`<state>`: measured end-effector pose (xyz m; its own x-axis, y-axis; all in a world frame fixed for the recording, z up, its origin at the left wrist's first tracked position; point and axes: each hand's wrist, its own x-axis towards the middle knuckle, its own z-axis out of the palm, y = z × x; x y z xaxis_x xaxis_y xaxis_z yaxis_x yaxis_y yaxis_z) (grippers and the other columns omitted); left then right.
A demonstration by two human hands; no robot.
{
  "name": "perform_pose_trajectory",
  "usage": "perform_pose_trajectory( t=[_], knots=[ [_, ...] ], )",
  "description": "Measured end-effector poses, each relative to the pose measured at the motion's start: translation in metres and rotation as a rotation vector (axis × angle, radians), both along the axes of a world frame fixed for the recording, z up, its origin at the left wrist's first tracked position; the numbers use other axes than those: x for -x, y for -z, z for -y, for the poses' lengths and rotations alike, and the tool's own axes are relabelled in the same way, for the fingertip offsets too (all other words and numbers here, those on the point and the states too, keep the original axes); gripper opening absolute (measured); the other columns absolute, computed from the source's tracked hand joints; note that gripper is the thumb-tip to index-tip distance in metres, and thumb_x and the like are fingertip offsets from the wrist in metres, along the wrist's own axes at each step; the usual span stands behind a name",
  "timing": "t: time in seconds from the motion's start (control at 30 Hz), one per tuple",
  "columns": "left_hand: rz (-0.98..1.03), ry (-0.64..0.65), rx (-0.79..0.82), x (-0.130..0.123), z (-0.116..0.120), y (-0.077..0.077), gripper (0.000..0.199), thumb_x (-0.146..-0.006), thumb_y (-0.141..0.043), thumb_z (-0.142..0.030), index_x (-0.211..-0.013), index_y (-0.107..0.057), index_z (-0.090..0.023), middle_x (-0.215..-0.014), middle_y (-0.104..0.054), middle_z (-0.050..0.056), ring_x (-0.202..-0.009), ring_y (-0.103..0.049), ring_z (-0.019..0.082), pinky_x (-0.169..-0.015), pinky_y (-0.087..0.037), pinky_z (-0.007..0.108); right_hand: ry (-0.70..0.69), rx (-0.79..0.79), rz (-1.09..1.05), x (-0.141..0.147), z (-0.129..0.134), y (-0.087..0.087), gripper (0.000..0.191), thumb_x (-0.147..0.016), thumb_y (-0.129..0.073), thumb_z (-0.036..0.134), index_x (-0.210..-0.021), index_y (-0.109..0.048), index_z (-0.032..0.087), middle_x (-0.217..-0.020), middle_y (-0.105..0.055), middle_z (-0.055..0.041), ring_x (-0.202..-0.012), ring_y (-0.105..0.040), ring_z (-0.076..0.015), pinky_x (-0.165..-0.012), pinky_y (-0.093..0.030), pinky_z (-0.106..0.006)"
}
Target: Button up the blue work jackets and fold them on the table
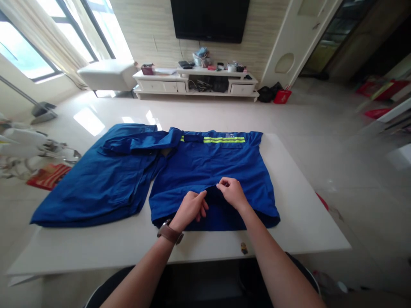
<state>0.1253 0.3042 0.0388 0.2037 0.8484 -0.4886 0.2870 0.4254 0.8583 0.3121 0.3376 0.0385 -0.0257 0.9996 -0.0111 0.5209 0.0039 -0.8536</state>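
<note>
A blue garment point(212, 162) with yellow-green reflective stripes lies on the white table. Its near edge is lifted between my hands, showing the dark inside. My left hand point(192, 208), with a brown-strapped watch on the wrist, pinches that edge between thumb and finger, the other fingers curled. My right hand point(231, 192) pinches the same edge a little to the right. Another blue garment point(96, 184) lies folded at the left, and a blue sleeve stretches across its top toward the striped one.
The white table point(305, 214) has a small dark and yellow object point(244, 248) near its front edge. Beyond stand a white TV cabinet point(160, 87), a white bench point(107, 75) and a red bag point(282, 96) on the floor. A dustpan point(43, 110) is at the left.
</note>
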Motion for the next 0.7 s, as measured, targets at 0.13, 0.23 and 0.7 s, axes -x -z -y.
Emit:
perform_pose_trajectory(
  t=[0.13, 0.23, 0.7],
  knots=[
    [0.283, -0.134, 0.15, -0.003, 0.011, -0.004, 0.057, -0.089, -0.055, -0.068, -0.091, -0.073, -0.014, -0.08, -0.077, 0.011, -0.044, -0.061, 0.012, -0.047, -0.05, 0.024, -0.038, 0.063, -0.177, 0.014, 0.003, -0.002, 0.025, -0.077, -0.061, 0.035, -0.058, -0.06, 0.019, -0.057, -0.059, 0.0025, -0.058, -0.052, -0.0135, -0.058, -0.038, -0.025],
    [0.405, -0.286, 0.165, -0.01, 0.013, -0.004, 0.047, -0.086, -0.067, -0.06, -0.102, -0.068, -0.016, -0.094, -0.076, 0.01, -0.055, -0.067, 0.013, -0.056, -0.058, 0.027, -0.097, 0.008, -0.161, 0.025, 0.013, -0.005, 0.023, -0.08, -0.059, 0.032, -0.061, -0.063, 0.019, -0.061, -0.062, 0.0012, -0.061, -0.055, -0.0143, -0.06, -0.04, -0.025],
    [0.401, -0.395, -0.06, -0.002, 0.023, 0.0, 0.032, -0.076, -0.079, -0.039, -0.094, -0.072, -0.013, -0.103, -0.076, 0.013, -0.084, -0.073, 0.018, -0.073, -0.055, 0.027, -0.105, -0.134, 0.002, 0.022, 0.039, -0.012, 0.021, -0.087, -0.056, 0.03, -0.071, -0.063, 0.019, -0.069, -0.066, 0.0004, -0.067, -0.057, -0.0141, -0.068, -0.042, -0.025]
  ],
)
